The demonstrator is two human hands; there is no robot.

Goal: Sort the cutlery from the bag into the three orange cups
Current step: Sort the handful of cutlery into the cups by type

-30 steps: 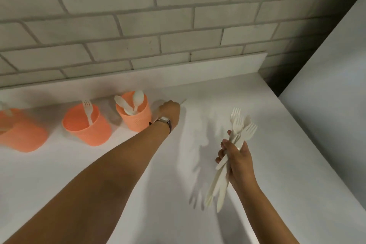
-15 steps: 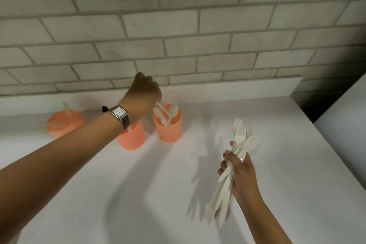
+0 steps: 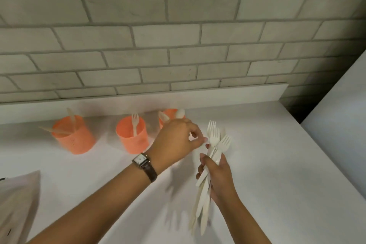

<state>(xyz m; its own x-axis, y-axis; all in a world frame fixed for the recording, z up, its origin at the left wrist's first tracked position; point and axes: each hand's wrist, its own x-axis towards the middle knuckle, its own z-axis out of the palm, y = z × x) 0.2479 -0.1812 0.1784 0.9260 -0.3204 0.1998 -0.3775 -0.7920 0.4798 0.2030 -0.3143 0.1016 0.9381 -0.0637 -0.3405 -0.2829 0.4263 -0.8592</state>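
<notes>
We hold a bundle of white plastic forks in our right hand, fingers wrapped round the handles about midway, the heads fanned out above the table. Our left hand reaches across, its thumb and forefinger tips right at the edge of the nearest head; we cannot tell whether they pinch it or sit just short of it. These pieces look light, thin and a little springy, and smooth enough to slide against each other. So we judge the best hold is a pinch at the neck just below the tines, easing the right hand's grip a touch so the others do not follow or spill. The middle cup holds a lone fork and looks like the home for these. The left cup holds knives. The right cup, half hidden behind our left hand, holds spoons. The bag lies at the lower left.
</notes>
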